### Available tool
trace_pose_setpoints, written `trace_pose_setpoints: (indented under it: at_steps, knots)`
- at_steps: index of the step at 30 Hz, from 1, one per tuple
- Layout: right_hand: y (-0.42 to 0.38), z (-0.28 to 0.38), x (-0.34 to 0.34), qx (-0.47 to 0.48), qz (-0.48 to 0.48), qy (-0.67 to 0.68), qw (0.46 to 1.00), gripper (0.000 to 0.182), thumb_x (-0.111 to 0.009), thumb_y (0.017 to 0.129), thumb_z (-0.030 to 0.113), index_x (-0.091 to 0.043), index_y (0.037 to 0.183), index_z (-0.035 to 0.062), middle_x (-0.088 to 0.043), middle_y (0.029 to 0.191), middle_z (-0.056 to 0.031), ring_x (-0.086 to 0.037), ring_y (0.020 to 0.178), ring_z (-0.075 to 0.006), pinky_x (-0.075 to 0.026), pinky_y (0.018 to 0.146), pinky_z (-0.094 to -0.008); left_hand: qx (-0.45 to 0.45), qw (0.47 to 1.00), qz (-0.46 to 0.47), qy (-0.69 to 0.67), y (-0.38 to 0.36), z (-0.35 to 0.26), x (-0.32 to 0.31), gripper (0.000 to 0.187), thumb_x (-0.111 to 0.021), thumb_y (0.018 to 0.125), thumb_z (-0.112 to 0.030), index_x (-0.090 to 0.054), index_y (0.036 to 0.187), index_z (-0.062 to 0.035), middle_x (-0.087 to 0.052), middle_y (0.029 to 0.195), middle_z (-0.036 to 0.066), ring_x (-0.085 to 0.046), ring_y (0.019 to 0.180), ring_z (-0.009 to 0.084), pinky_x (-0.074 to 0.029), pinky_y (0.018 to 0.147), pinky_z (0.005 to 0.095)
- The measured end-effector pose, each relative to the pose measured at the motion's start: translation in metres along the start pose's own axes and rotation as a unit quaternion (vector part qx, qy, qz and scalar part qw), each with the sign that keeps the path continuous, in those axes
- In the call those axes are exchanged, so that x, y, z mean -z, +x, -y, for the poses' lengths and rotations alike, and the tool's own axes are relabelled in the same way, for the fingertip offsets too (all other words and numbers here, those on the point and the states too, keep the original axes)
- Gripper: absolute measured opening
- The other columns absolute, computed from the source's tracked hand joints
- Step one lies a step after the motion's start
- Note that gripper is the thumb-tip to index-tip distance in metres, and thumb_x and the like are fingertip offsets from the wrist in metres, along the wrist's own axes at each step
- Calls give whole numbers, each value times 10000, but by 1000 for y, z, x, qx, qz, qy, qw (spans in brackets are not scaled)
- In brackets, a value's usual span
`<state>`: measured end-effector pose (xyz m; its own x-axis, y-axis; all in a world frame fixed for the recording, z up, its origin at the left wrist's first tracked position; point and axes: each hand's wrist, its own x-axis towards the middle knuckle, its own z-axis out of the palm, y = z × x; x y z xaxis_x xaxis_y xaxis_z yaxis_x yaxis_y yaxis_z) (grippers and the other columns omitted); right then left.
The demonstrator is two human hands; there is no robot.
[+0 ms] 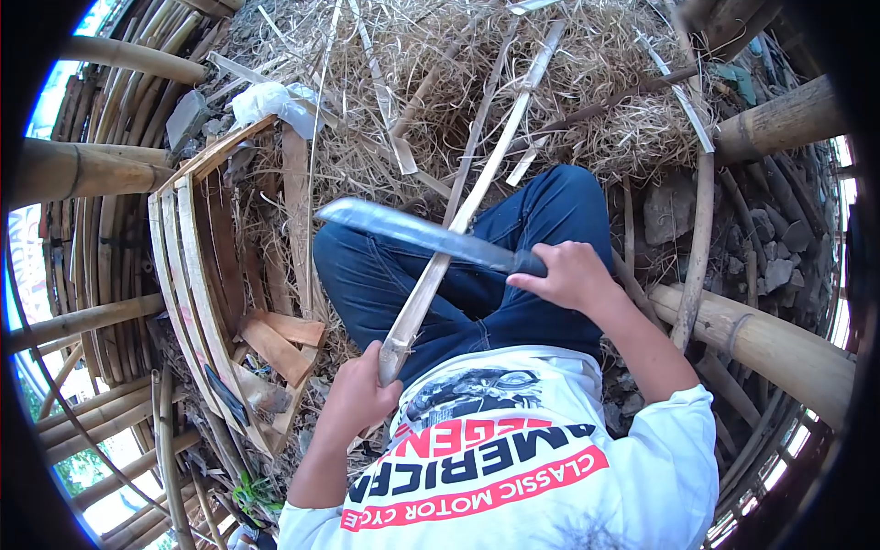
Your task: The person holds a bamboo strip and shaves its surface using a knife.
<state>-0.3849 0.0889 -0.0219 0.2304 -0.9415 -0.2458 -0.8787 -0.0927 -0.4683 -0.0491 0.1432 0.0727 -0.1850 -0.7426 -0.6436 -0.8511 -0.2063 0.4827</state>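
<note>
My right hand is closed around the dark handle of a large knife, its broad blade pointing left. The blade lies across a long split bamboo strip, at about the height of my knees. Near its lower end, my left hand grips the strip, which runs up and to the right over my crossed legs. Both hands are in front of my white printed shirt. Whether the edge has cut into the strip cannot be made out.
At the left stands a wooden slatted crate with wood pieces and a white plastic bag at its top. Fibrous shavings and loose strips cover the ground ahead. Thick bamboo poles flank both sides, with stones at right.
</note>
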Motion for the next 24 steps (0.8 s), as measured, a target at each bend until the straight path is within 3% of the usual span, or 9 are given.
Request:
trace_pose_setpoints:
  at_steps: [3,7,12,14,17,22,24]
  knots:
    - [2,24,10,18,90,-20,996,688,-583,820,730,-684,764,52,-675,677,-188,-693,701,-382,-566,671,-458,26,1000,13,-3,4,-9,4,337,-662,727,-143,-496,960,35,-606,664,244,-636,703,450,-493,658,499]
    - [21,-10,6,-51,22,35,998,664,-608,805,719,-698,757,63,-692,723,-187,-696,742,-384,-561,717,-482,16,1000,2,3,-1,-1,-2,333,-654,721,-130,-516,977,32,-607,676,247,-638,682,434,-492,646,476]
    - [29,-21,5,-44,29,-21,998,675,-611,799,725,-694,752,57,-686,709,-185,-696,736,-381,-561,712,-488,4,1000,-11,1,4,6,-8,325,-643,712,-116,-537,983,29,-599,690,249,-631,666,424,-486,628,446]
    - [28,-19,8,-39,35,-20,998,679,-607,801,728,-693,758,56,-686,709,-187,-695,732,-384,-561,708,-488,-2,1000,-3,10,2,3,-4,366,-660,736,-142,-518,1015,49,-627,702,264,-645,722,457,-501,684,507]
    - [21,-5,7,-31,14,-7,999,684,-593,814,728,-693,782,53,-680,697,-196,-693,715,-389,-562,690,-488,13,1000,9,-8,3,-2,1,361,-662,735,-136,-518,1009,50,-622,695,261,-649,720,449,-504,678,492]
    - [10,33,7,17,116,3,993,708,-574,816,743,-698,796,46,-688,720,-207,-701,734,-388,-563,708,-491,27,999,27,-18,5,-4,0,359,-663,739,-136,-517,1010,48,-623,690,255,-651,717,446,-505,672,482]
    - [18,16,6,4,81,-10,997,700,-593,796,747,-711,802,57,-692,726,-199,-704,761,-387,-561,730,-492,15,1000,19,-10,-3,4,-2,356,-662,744,-143,-516,1010,43,-628,691,248,-648,716,449,-501,676,491]
